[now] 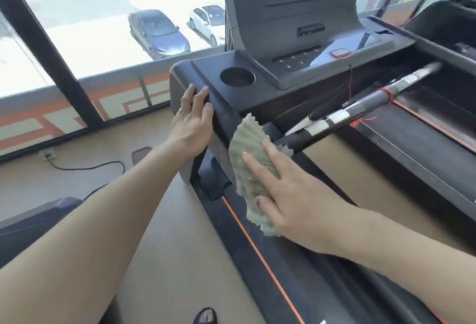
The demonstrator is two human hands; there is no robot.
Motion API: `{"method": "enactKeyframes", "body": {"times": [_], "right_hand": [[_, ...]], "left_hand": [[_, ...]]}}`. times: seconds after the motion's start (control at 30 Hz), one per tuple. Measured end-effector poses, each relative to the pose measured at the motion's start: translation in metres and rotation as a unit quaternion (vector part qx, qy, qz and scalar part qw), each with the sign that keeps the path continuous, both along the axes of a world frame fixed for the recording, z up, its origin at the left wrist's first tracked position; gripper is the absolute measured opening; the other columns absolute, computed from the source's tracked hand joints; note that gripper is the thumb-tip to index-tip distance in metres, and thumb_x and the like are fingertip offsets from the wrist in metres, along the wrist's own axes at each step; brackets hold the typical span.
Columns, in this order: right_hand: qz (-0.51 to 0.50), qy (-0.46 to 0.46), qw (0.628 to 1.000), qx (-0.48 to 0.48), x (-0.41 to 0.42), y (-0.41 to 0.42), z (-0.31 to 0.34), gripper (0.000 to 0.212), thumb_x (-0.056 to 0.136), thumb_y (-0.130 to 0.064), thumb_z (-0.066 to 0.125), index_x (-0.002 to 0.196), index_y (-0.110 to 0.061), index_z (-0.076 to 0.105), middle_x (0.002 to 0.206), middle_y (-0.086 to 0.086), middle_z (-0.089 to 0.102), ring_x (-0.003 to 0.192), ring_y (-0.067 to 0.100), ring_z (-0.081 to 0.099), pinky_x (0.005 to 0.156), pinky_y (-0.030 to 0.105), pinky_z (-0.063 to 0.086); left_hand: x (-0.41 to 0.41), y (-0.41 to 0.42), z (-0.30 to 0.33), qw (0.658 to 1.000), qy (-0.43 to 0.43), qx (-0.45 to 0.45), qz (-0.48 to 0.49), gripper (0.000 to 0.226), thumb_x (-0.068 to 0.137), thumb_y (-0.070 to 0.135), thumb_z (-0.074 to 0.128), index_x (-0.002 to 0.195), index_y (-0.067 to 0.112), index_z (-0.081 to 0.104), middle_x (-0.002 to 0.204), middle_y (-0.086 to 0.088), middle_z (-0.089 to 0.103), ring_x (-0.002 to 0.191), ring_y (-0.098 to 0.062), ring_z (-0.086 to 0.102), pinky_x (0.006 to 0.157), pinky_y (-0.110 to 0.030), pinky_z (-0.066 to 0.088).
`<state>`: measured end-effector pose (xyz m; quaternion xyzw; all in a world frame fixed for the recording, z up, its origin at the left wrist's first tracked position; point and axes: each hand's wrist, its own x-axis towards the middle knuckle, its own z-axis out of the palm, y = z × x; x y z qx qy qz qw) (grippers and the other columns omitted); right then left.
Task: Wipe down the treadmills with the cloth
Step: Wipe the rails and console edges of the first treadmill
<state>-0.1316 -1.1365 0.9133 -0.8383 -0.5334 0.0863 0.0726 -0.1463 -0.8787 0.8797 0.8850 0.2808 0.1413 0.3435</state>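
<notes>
Right now the right hand (291, 195) presses the green cloth (253, 171) flat-fingered against the treadmill upright (221, 128), which slants toward the console's near-left corner, where the left hand (192, 120) rests open.

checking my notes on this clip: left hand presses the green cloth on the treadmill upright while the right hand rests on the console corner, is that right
Not quite: the hands are swapped. In the head view, the right hand presses the pale green textured cloth against the black treadmill upright, fingers straight, while the left hand rests on the black console corner beside the round cup holder.
</notes>
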Motion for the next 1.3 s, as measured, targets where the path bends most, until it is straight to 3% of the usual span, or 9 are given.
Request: {"method": "enactKeyframes", "body": {"times": [0.3, 0.53, 0.67, 0.77, 0.87, 0.97, 1.03, 1.13, 1.3], "right_hand": [[-0.044, 0.005, 0.999, 0.0, 0.009, 0.037, -0.003, 0.069, 0.104, -0.035, 0.034, 0.158, -0.016, -0.005, 0.162, 0.018, -0.012, 0.151, 0.031, -0.002, 0.123, 0.043, 0.01], [-0.005, 0.184, 0.983, 0.013, -0.034, -0.134, -0.01, 0.072, 0.092, -0.06, 0.025, 0.149, -0.052, -0.017, 0.161, -0.02, -0.015, 0.147, 0.01, 0.022, 0.112, 0.036, 0.038], [-0.006, -0.051, 0.999, 0.011, -0.053, -0.152, -0.015, 0.073, 0.091, -0.048, 0.033, 0.157, -0.017, 0.023, 0.157, 0.025, 0.027, 0.126, 0.03, 0.055, 0.089, 0.031, 0.056], [0.061, -0.138, 0.988, -0.046, -0.044, -0.087, -0.017, 0.078, 0.094, -0.035, 0.038, 0.157, -0.011, 0.001, 0.158, 0.033, -0.011, 0.145, 0.053, -0.002, 0.117, 0.056, 0.019], [0.051, -0.16, 0.981, -0.093, -0.039, -0.064, -0.005, 0.087, 0.09, -0.034, 0.054, 0.158, -0.019, 0.003, 0.158, 0.021, -0.027, 0.144, 0.048, -0.023, 0.12, 0.055, 0.001], [0.116, -0.165, 0.974, -0.104, -0.058, -0.128, -0.013, 0.08, 0.083, -0.036, 0.059, 0.154, -0.015, 0.029, 0.162, 0.023, -0.012, 0.146, 0.049, -0.015, 0.119, 0.057, 0.009], [0.153, -0.177, 0.972, -0.02, -0.075, -0.183, -0.021, 0.049, 0.079, -0.031, 0.059, 0.125, -0.014, 0.065, 0.159, 0.019, 0.026, 0.146, 0.048, 0.018, 0.114, 0.056, 0.026], [0.2, -0.182, 0.962, 0.028, -0.071, -0.209, -0.021, 0.032, 0.084, -0.023, 0.045, 0.094, -0.024, 0.075, 0.146, 0.006, 0.052, 0.14, 0.037, 0.039, 0.109, 0.049, 0.031], [0.167, -0.13, 0.977, 0.02, -0.03, -0.08, -0.001, 0.045, 0.088, -0.034, 0.045, 0.13, -0.03, 0.062, 0.163, 0.0, 0.02, 0.152, 0.027, 0.001, 0.121, 0.046, 0.004]], "left_hand": [[0.003, -0.017, 0.026, 0.991, 0.121, 0.053, 0.025, 0.058, 0.107, 0.045, 0.014, 0.161, 0.034, -0.003, 0.168, 0.006, -0.017, 0.155, -0.016, -0.013, 0.125, -0.04, -0.009], [-0.009, -0.094, 0.024, 0.991, 0.02, 0.096, -0.096, 0.052, 0.109, 0.038, 0.015, 0.159, 0.031, 0.024, 0.167, 0.013, 0.013, 0.154, -0.005, -0.005, 0.123, -0.031, -0.011], [-0.005, -0.112, 0.007, 0.992, -0.017, 0.113, -0.049, 0.051, 0.107, 0.034, 0.018, 0.142, 0.027, 0.055, 0.158, 0.016, 0.036, 0.152, -0.006, 0.008, 0.123, -0.029, -0.009], [-0.006, -0.109, 0.008, 0.992, -0.003, 0.114, -0.058, 0.063, 0.096, 0.039, 0.012, 0.13, 0.028, 0.064, 0.15, 0.015, 0.046, 0.15, -0.007, 0.015, 0.124, -0.03, -0.005], [-0.007, -0.11, 0.013, 0.99, 0.022, 0.12, -0.068, 0.064, 0.09, 0.037, 0.011, 0.114, 0.027, 0.069, 0.142, 0.015, 0.052, 0.149, -0.006, 0.018, 0.123, -0.03, -0.003], [-0.009, -0.115, 0.011, 0.991, 0.027, 0.119, -0.059, 0.059, 0.09, 0.036, 0.012, 0.106, 0.028, 0.069, 0.138, 0.015, 0.055, 0.148, -0.006, 0.019, 0.123, -0.03, -0.002], [-0.008, -0.117, 0.009, 0.991, 0.025, 0.113, -0.06, 0.057, 0.092, 0.034, 0.012, 0.102, 0.03, 0.068, 0.137, 0.015, 0.055, 0.148, -0.006, 0.019, 0.123, -0.029, -0.002], [-0.005, -0.116, 0.009, 0.994, 0.007, 0.101, -0.049, 0.057, 0.092, 0.033, 0.013, 0.1, 0.029, 0.069, 0.135, 0.015, 0.056, 0.148, -0.005, 0.02, 0.123, -0.029, -0.003], [-0.005, -0.112, 0.008, 0.995, -0.022, 0.077, -0.052, 0.057, 0.09, 0.034, 0.012, 0.094, 0.032, 0.069, 0.127, 0.017, 0.06, 0.144, -0.004, 0.025, 0.123, -0.033, 0.002]]}}
